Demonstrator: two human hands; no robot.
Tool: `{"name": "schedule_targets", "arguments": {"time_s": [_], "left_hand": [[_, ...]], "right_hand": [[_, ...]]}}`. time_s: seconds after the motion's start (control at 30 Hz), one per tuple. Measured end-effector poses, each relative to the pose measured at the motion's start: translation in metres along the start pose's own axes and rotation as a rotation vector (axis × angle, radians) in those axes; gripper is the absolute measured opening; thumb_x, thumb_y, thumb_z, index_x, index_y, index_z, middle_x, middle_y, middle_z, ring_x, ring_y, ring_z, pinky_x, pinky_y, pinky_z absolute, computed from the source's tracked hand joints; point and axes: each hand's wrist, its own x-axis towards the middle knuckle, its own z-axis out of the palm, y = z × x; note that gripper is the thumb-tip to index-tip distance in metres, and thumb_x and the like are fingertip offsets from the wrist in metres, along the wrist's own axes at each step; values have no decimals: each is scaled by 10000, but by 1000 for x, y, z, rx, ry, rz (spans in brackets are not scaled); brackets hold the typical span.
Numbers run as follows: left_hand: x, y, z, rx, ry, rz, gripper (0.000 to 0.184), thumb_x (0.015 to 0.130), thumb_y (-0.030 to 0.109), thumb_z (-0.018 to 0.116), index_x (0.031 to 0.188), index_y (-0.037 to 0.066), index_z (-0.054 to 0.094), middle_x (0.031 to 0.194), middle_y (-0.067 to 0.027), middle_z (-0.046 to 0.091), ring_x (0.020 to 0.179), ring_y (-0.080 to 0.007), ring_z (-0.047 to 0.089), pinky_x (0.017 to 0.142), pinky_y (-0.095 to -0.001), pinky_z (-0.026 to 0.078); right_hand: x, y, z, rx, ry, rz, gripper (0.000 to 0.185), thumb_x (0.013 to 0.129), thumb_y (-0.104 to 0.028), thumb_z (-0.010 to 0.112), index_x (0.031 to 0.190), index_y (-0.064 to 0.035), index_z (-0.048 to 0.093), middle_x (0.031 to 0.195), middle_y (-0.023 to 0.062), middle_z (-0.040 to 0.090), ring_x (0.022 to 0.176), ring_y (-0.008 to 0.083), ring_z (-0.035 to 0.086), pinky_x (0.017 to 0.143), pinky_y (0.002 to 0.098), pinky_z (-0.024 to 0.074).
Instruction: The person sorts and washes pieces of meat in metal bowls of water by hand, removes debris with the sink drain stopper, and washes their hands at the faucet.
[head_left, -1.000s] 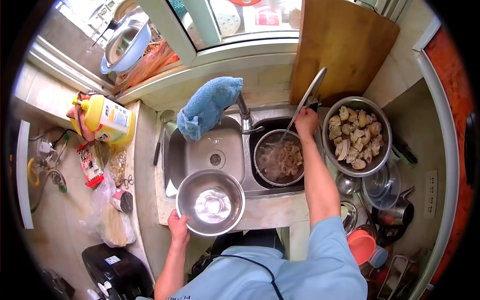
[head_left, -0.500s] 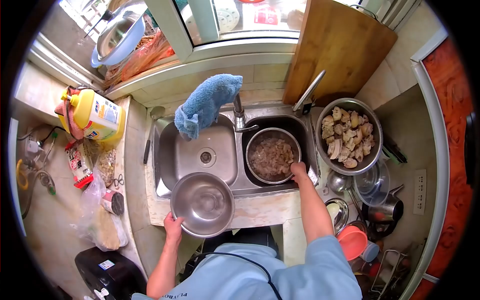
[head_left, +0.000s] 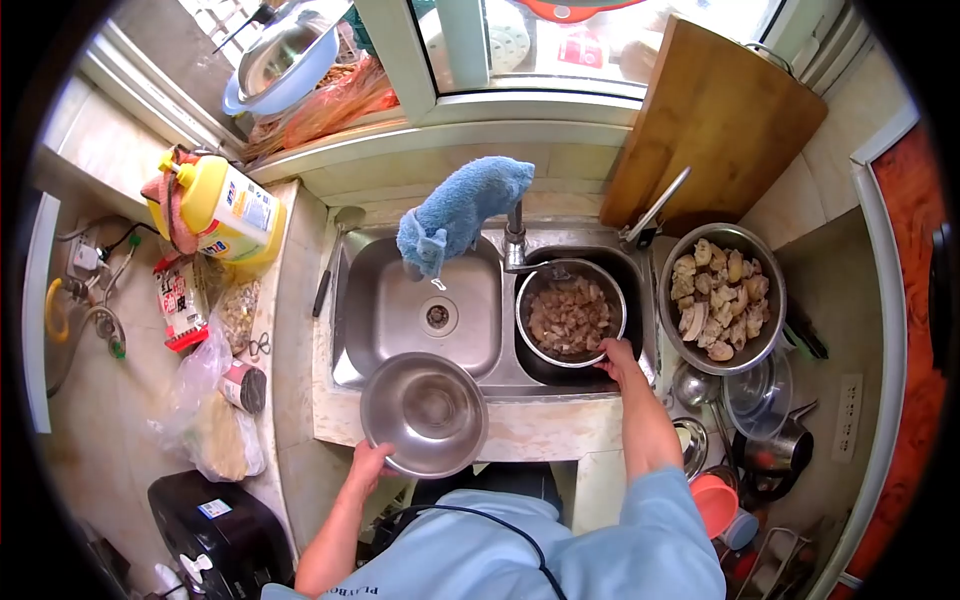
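Observation:
My left hand [head_left: 371, 463] grips the rim of an empty steel bowl [head_left: 424, 415], which is over the counter's front edge and overlaps the left basin. My right hand [head_left: 618, 358] is closed on the lower right rim of a steel pot [head_left: 571, 313] in the right basin. Chopped meat [head_left: 568, 315] lies in liquid inside that pot. Between the two basins rises a faucet [head_left: 515, 245], with a blue towel [head_left: 465, 210] draped over its spout. The left basin [head_left: 415, 300] has a drain at its middle.
Right of the sink is a large steel bowl [head_left: 722, 298] of pale meat pieces. Behind it leans a wooden cutting board [head_left: 712, 125]. A ladle [head_left: 694, 384] and clear bowl [head_left: 757, 393] lie nearer. A yellow bottle [head_left: 232, 212] and plastic bag [head_left: 215, 425] are on the left.
My right hand has come down from the slim spout behind the right basin to the pot's rim. Water no longer runs from that spout. My left hand still holds the bowl.

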Motion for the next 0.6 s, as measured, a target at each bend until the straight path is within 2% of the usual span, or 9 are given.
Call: {"name": "schedule_targets", "arguments": {"time_s": [0.03, 0.23, 0.4, 0.6], "left_hand": [[-1, 2, 1, 22, 2, -46, 375, 771, 74, 558, 1114, -75, 527, 919, -166, 633, 674, -246, 662, 499, -322, 571], [1, 4, 0, 16, 0, -41, 375, 762, 71, 551, 1080, -123, 516, 887, -203, 621, 667, -278, 657, 477, -348, 573], [9, -3, -10, -33, 42, -14, 346, 750, 71, 540, 1038, -119, 519, 866, -190, 612, 650, -282, 650, 472, -353, 574], [1, 5, -14, -153, 84, 32, 340, 736, 66, 517, 1032, -101, 512, 848, -167, 605, 655, -267, 644, 469, -360, 569]], "right_hand": [[-3, 1, 1, -1, 23, -34, 274, 732, -30, 536, 998, 33, 554, 871, 145, 614, 699, 248, 627, 496, 346, 520], [-47, -9, 8, 15, 37, -133, 272, 725, -8, 520, 995, 12, 554, 859, 117, 611, 663, 230, 625, 462, 340, 526], [-86, -10, 0, 82, 58, -111, 301, 700, 22, 500, 996, 7, 553, 863, 110, 608, 640, 224, 622, 448, 323, 526], [-126, -4, -7, 1, 63, -211, 260, 693, 18, 511, 949, 16, 552, 793, 102, 596, 600, 218, 605, 436, 335, 517]]}}
